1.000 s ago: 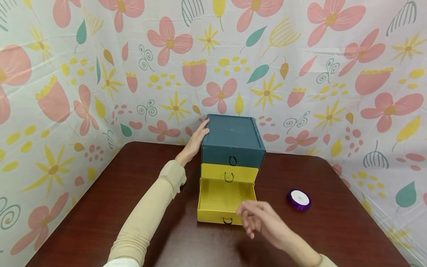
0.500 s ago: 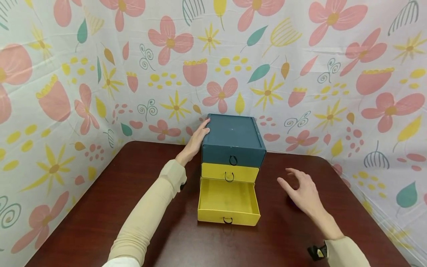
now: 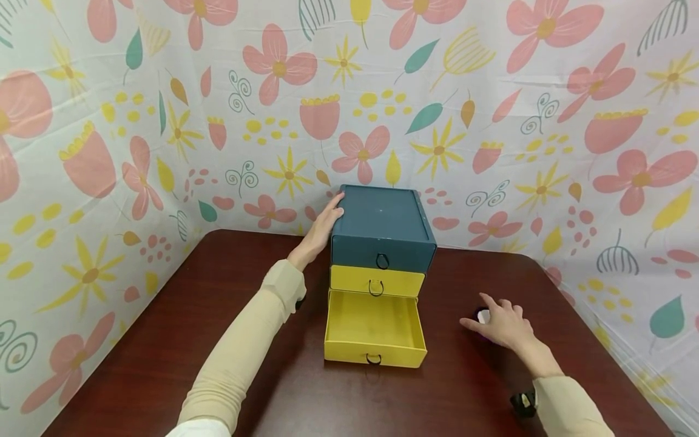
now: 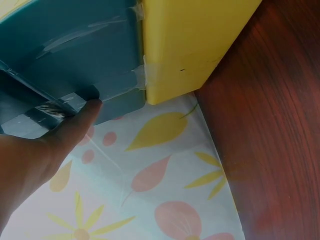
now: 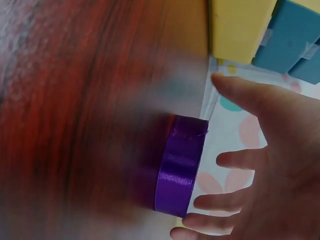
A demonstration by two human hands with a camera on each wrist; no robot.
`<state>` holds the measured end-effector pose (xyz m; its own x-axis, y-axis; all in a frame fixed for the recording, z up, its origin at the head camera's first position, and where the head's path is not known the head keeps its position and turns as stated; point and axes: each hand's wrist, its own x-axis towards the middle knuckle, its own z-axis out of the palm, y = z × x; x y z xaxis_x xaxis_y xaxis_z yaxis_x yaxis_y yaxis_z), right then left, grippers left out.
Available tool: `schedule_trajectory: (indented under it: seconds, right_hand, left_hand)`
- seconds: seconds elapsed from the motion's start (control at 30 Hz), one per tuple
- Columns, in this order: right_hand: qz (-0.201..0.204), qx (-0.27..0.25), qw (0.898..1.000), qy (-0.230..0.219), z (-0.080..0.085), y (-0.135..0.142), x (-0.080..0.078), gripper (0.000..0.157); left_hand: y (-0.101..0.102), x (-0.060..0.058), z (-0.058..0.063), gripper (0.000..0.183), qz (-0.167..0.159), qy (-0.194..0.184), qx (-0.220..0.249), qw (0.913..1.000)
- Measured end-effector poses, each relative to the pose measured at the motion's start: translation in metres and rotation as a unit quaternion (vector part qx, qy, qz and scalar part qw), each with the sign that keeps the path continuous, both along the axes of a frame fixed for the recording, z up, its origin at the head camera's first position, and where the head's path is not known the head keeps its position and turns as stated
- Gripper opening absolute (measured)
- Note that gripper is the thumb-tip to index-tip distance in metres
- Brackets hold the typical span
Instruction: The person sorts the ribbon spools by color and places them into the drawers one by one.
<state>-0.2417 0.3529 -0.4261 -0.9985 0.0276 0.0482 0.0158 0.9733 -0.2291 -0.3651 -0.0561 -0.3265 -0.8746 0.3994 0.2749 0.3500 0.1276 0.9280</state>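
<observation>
A stacked drawer cabinet with a teal top section [image 3: 379, 212] stands at the back middle of the table. Its yellow bottom drawer [image 3: 349, 352] is pulled out, with bare yellow inside. My left hand [image 3: 319, 233] rests against the left side of the teal section, fingers extended along it; the left wrist view shows the thumb [image 4: 82, 117] touching that side. To the right, my right hand [image 3: 508, 328] hovers over a spool of purple ribbon [image 5: 180, 167], fingers spread. In the head view the hand covers most of the spool. A gap shows between fingers and ribbon in the right wrist view.
A yellow middle drawer [image 3: 355, 279], pushed in, has a black ring pull, as do the teal top and the bottom drawer. The dark reddish wooden table [image 3: 246, 388] reaches back to a flower-printed cloth [image 3: 218, 121] behind and at both sides.
My right hand has moved from the pulled-out drawer's front rightward to above the ribbon spool, its fingers spreading. My left hand and the cabinet have stayed in place.
</observation>
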Motion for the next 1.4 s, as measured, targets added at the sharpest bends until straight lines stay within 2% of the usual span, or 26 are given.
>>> schedule_trajectory:
  seconds: [0.1, 0.23, 0.57, 0.73, 0.9, 0.97, 1.1, 1.17, 1.4]
  right_hand:
    - [0.005, 0.002, 1.000, -0.006, 0.000, 0.000, 0.000, 0.090]
    - [0.007, 0.003, 1.000, -0.017, -0.001, 0.001, -0.002, 0.080]
    - [0.010, -0.011, 1.000, -0.008, -0.001, 0.000, -0.004, 0.066]
    - [0.032, -0.016, 0.999, 0.017, 0.002, -0.008, -0.001, 0.064]
    - [0.052, -0.021, 0.998, 0.041, 0.011, -0.023, 0.002, 0.063]
    - [0.057, -0.027, 0.997, 0.046, 0.015, -0.029, 0.004, 0.063]
    - [0.068, -0.041, 0.996, 0.051, 0.025, -0.044, 0.010, 0.063]
    - [0.076, -0.048, 0.994, 0.055, 0.031, -0.051, 0.013, 0.062]
    - [0.112, -0.075, 0.989, 0.066, 0.050, -0.076, 0.025, 0.060]
  left_hand:
    - [0.001, -0.008, -0.008, 0.056, 0.010, 0.007, -0.002, 0.9999]
    - [0.003, -0.011, -0.011, 0.057, 0.022, 0.017, -0.005, 0.9996]
    - [0.004, -0.011, -0.010, 0.057, 0.029, 0.016, -0.004, 0.9994]
    - [0.002, -0.007, -0.006, 0.056, 0.019, 0.005, -0.007, 0.9998]
    - [0.000, 0.006, 0.006, 0.056, -0.001, -0.007, -0.001, 1.0000]
    - [0.000, 0.005, 0.003, 0.056, -0.002, 0.005, -0.001, 1.0000]
    - [0.001, -0.006, -0.009, 0.057, 0.008, 0.026, 0.004, 0.9996]
    - [0.002, -0.008, -0.011, 0.058, 0.012, 0.027, 0.001, 0.9996]
    - [-0.001, 0.010, 0.005, 0.057, -0.008, 0.011, -0.001, 0.9999]
